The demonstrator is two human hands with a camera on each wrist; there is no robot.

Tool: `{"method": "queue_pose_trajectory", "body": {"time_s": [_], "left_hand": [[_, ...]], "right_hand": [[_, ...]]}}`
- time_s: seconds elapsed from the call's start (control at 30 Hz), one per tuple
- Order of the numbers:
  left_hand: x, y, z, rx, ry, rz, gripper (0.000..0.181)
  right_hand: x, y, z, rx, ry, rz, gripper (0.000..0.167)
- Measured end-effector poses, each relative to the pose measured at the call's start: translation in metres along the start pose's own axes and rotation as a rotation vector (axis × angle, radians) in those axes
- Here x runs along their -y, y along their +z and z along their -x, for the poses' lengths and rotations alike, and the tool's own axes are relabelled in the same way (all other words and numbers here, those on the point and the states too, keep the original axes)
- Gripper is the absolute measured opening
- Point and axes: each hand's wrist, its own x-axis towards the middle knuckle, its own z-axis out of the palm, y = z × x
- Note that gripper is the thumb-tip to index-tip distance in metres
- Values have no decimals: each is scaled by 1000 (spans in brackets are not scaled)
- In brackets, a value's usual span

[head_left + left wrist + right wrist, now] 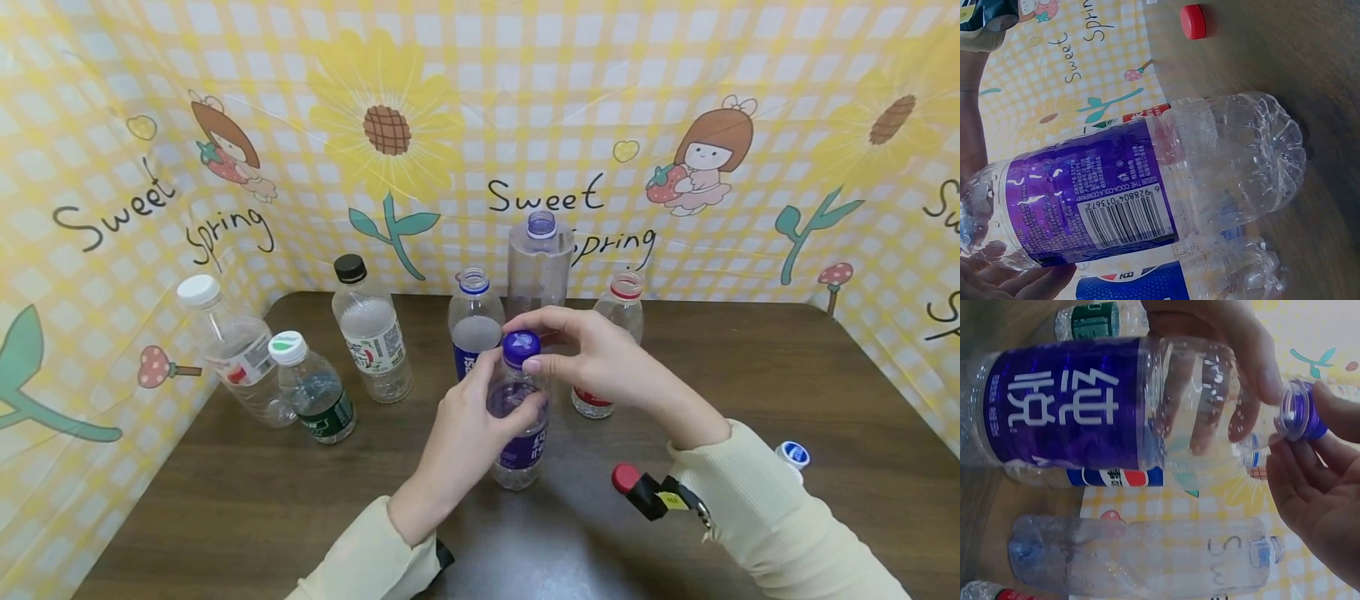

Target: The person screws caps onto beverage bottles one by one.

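Observation:
A clear plastic bottle (522, 454) with a purple label stands upright on the table in the head view. My left hand (468, 421) grips its upper body, the fingers and thumb curled round it; the right wrist view shows those fingers through the clear plastic. At the bottle's neck sits a purple cap (521, 346), pinched between the thumb and fingers of my right hand (600, 362). How tightly the cap sits on the thread cannot be told. In the left wrist view the label's barcode (1125, 215) faces the camera.
Behind stand an uncapped Pepsi bottle (476, 333), a tall clear bottle (536, 267) and a red-ringed bottle (626, 312). Capped at left are a white-capped bottle (240, 358), a green-labelled bottle (322, 404) and a black-capped bottle (372, 342). A red cap (625, 477) and a blue-white cap (793, 453) lie at right.

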Motion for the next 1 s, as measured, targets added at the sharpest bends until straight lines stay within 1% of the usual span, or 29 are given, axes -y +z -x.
{"method": "queue_pose_trajectory", "body": {"time_s": [0.13,0.3,0.4,0.5,0.6,0.7,0.77,0.87,1.0], "left_hand": [[-1,0,0,2,-12,2,53],[-2,2,0,-29,22,-12,52],[-2,2,0,-40,29,-21,53],[-2,1,0,-21,19,-10,54],[0,-1,-2,16,22,16,53],[2,-3,-4,59,13,43,52],[3,-5,-5,85,0,54,52],[3,-7,-7,113,-17,58,53],[2,-7,-8,126,-40,68,54]], "right_hand": [[0,3,1,-45,22,1,35],[2,8,1,-106,14,10,32],[3,9,1,-123,21,9,31],[2,7,0,-97,35,-6,32],[-1,2,-1,-29,40,-31,37],[-4,-3,-1,44,17,-38,41],[-4,-5,-1,73,1,-29,43],[-3,-6,-1,76,-22,-24,39],[-3,-3,-2,25,-34,-22,31]]}}
